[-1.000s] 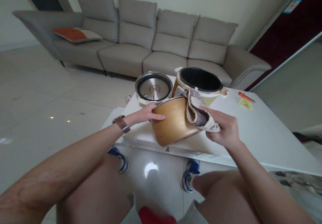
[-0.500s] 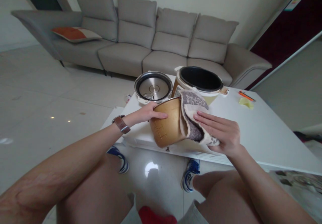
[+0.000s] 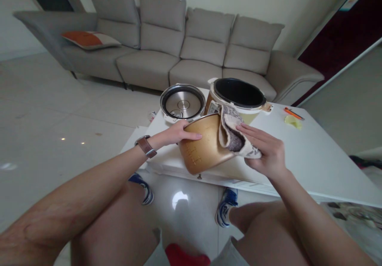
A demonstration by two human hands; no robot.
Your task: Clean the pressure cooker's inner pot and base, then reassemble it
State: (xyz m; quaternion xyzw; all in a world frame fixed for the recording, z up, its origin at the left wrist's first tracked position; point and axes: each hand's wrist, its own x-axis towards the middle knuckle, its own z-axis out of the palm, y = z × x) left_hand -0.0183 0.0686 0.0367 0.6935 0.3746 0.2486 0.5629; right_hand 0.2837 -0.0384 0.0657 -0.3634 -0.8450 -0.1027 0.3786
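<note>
A gold inner pot point(image 3: 203, 148) is held tilted over the near edge of the white table. My left hand point(image 3: 178, 133) grips its left rim, thumb lying along the outside and the other fingers hidden behind. My right hand point(image 3: 265, 148) is closed on a folded grey-and-cream cloth point(image 3: 235, 132), which presses against the pot's right side. Behind the pot stands the cooker body point(image 3: 240, 94), open at the top with a dark inside. To its left lies the round cooker lid point(image 3: 183, 103), its steel underside facing up.
On the white table point(image 3: 316, 162), an orange-handled cutter point(image 3: 294, 113) and a pale yellow scrap point(image 3: 293, 122) lie at the right. A grey sofa point(image 3: 193, 73) stands behind the table. My knees and shoes are below the near edge, beside a red seat point(image 3: 186, 256).
My right hand has moved the cloth slightly up and to the right on the pot, uncovering more of its gold side. My left hand keeps its grip.
</note>
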